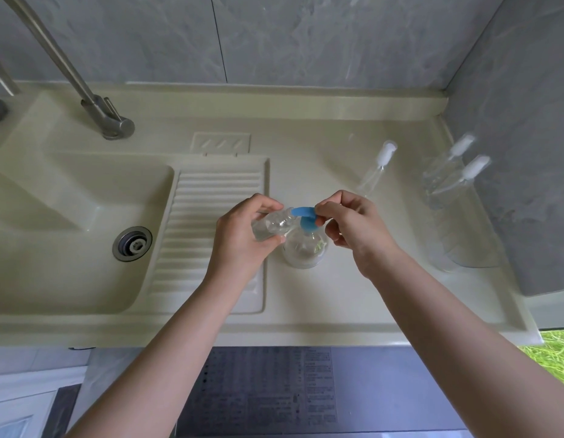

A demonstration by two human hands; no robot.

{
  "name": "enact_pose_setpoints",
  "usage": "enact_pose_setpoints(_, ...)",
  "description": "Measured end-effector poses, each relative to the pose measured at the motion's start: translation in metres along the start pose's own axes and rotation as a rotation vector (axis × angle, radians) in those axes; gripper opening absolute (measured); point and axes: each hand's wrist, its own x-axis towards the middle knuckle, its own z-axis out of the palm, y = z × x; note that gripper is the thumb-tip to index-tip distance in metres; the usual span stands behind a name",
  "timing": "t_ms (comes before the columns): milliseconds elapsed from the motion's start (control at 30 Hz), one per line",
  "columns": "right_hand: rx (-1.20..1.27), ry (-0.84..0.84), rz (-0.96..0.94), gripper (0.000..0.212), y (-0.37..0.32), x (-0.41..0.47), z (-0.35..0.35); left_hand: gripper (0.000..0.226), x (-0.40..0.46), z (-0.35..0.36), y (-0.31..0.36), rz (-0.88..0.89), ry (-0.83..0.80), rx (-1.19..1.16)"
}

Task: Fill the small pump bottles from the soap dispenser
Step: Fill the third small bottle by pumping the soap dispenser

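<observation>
Hands meet over a pale counter: the left hand [242, 235] grips a small clear bottle [272, 227] tilted at the blue spout of the soap dispenser [304, 248], whose pump the right hand [350, 226] pinches. Light, slippery plastic, it looks best held around the middle. Sink [69, 216] lies left, grey wall beyond.

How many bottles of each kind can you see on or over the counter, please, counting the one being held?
Soap dispenser with blue pump: 1
Small bottle without a cap, gripped by the left hand: 1
Small bottles with white caps: 3
Total: 5
</observation>
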Motion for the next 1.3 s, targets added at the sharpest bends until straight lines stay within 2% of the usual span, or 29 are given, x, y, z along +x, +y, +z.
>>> enact_pose_setpoints(400,-0.077,-0.026,0.015,0.019,-0.0052,0.0006,-0.0028,0.042,0.0003,0.0003,0.0026,0.006,0.008,-0.011)
enact_pose_setpoints(767,-0.081,-0.018,-0.005,0.022,-0.0038,0.0026,0.0004,0.043,-0.0008,0.0009,0.0014,0.003,0.005,-0.008)
enact_pose_setpoints(1033,-0.074,-0.038,0.001,0.017,-0.0037,0.0032,-0.004,0.043,-0.0002,-0.0003,0.0029,0.004,0.016,-0.023)
enact_pose_setpoints(1300,-0.078,-0.043,0.05,0.016,-0.0063,0.0039,-0.0044,0.043,0.0003,0.0012,0.001,0.008,0.014,-0.021)
